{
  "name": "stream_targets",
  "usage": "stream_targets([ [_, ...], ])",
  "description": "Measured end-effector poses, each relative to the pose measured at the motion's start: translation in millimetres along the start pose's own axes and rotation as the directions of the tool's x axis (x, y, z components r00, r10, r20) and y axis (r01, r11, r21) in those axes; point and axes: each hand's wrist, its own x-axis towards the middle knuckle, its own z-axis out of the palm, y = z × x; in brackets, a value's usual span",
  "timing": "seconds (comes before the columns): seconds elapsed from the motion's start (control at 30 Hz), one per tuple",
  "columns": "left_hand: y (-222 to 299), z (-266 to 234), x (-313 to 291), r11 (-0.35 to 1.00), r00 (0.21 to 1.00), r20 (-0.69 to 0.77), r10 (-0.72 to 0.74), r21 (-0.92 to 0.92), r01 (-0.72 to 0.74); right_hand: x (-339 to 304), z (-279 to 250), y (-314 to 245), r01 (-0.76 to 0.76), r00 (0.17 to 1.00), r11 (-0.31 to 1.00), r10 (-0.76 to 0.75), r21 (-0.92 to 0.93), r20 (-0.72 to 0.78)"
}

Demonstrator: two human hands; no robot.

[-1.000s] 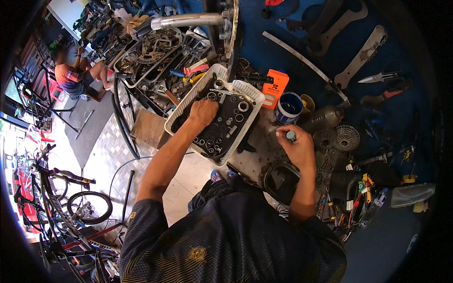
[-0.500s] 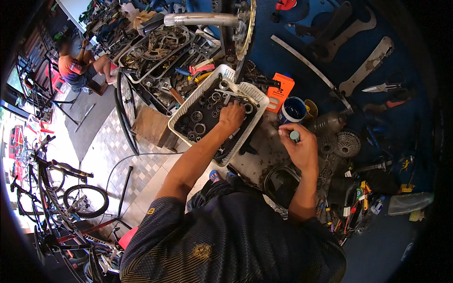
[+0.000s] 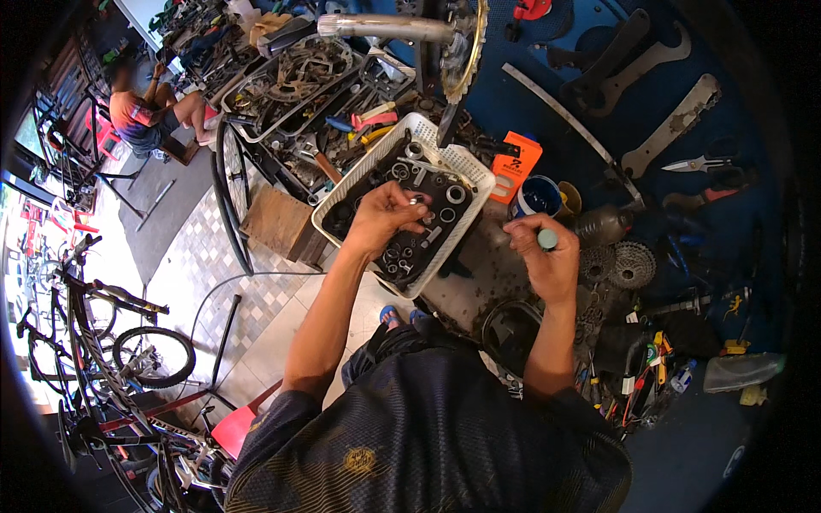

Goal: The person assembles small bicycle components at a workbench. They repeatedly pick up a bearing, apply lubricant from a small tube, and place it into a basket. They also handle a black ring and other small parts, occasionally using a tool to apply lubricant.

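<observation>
My left hand (image 3: 380, 221) is over the white plastic basket (image 3: 471, 160), its thumb and fingers pinched on a small shiny metal part (image 3: 416, 200). Exactly what kind of part it is, I cannot make out. Beneath it, metal rings, sockets and other small bike parts lie on the basket's dark bottom, among them a pale ring (image 3: 455, 195). To the right of the basket, my right hand (image 3: 552, 267) is closed around a rod or handle with a round grey-green end (image 3: 547, 238); the rest of it is hidden in the fist.
A crank arm (image 3: 385, 28) with a chainring hangs above the basket. Beyond my right hand are a blue tub (image 3: 539, 195), an orange card (image 3: 518, 162) and cassette sprockets (image 3: 633, 263). Large wrenches (image 3: 676, 124) hang on the blue board. Bikes and a seated person (image 3: 141, 120) are at left.
My left hand has risen from among the parts in the basket and drawn back toward me, with a small metal part now showing in its fingers. My right hand still holds the green-ended thing.
</observation>
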Motion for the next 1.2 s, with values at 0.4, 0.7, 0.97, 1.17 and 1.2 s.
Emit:
stream_targets([
  [0.4,3,20,-84,0.793,0.995,-0.017,0.093,-0.604,-0.084,45,74,-73,0.065,0.934,0.256,-0.355,0.965,0.031],
  [0.7,20,30,-89,0.734,0.975,0.013,0.222,-0.66,-0.159,52,96,-74,0.068,0.958,0.213,-0.287,0.975,-0.004],
  [0.97,24,36,-88,0.797,0.979,0.021,0.201,-0.585,-0.151,54,98,-76,0.059,0.948,0.225,-0.317,0.973,0.016],
  [1.17,25,36,-90,0.807,0.981,0.021,0.191,-0.572,-0.145,54,101,-75,0.075,0.949,0.233,-0.315,0.969,0.002],
  [1.2,24,36,-89,0.807,0.98,0.027,0.195,-0.572,-0.145,54,101,-75,0.086,0.945,0.249,-0.328,0.965,0.001],
])
